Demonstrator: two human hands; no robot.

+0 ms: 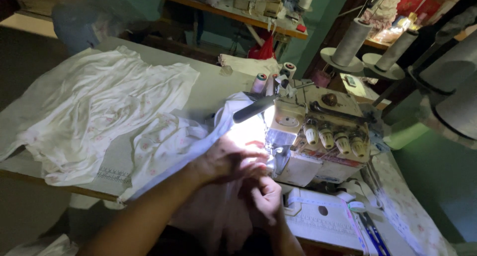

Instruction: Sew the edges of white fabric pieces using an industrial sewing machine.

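Note:
My left hand (226, 159) presses down on white fabric with a faint pink print (169, 141), right beside the needle area of a cream overlock sewing machine (318, 131). My right hand (266, 196) pinches the same cloth just below and in front of the presser foot. A small lamp on the machine lights the fabric brightly at that spot. The fabric trails from the machine down over my lap.
A heap of the same white cloth (94, 112) lies on the left of the table (213, 87). Thread cones (350, 42) stand behind the machine on the right. Scissors (370, 228) lie at the right front edge. Another machine table (238, 10) stands beyond.

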